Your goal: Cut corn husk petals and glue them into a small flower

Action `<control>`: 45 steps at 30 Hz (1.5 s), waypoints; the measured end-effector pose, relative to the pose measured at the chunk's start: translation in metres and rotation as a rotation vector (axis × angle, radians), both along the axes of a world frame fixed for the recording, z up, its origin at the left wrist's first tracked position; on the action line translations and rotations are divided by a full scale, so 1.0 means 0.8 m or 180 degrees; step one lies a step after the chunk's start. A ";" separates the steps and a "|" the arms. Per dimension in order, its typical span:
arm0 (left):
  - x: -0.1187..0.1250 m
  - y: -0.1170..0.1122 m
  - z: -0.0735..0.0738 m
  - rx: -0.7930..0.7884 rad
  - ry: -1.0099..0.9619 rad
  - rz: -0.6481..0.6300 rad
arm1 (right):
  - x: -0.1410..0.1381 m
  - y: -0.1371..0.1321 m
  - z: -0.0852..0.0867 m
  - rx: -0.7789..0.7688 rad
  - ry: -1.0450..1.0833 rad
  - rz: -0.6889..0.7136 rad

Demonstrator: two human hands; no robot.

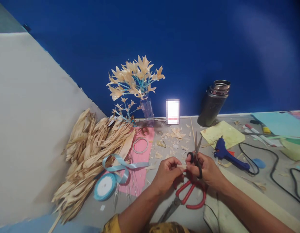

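so the left hand (168, 174) has a pale strip (181, 166) pinched in its fingertips, right hand (208, 168) is gripping black scissors (196, 154), and the strip's between both hands near the red scissors (183, 200)

The small scissors (196, 154) have black handles (200, 171), the larger shears (181, 201) red grips (203, 195). The strip (181, 166) is pale cream. Husks (103, 136) are tan, flowers (127, 77) cream on light-blue stems (139, 83) (the ribbon (125, 177) is a similar blue). The glue gun (229, 156) is deep blue, the sleeve (112, 225) mottled yellow and brown.
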State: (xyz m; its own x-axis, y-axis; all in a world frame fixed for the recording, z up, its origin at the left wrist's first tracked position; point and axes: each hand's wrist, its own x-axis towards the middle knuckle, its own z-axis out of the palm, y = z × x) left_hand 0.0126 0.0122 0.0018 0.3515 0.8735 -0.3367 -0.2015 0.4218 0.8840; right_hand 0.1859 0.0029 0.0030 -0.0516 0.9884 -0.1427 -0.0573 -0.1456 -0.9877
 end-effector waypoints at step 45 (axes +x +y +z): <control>-0.037 0.033 0.027 0.0280 -0.0720 0.0748 | -0.014 -0.015 -0.007 -0.0707 -0.0466 0.1633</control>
State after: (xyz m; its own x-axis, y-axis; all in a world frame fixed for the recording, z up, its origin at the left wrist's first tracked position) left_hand -0.0173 0.0383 0.0236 0.1941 0.9618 -0.1929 -0.4795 0.2646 0.8367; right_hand 0.1751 -0.0089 -0.0027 -0.4805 0.7876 -0.3858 0.2104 -0.3236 -0.9225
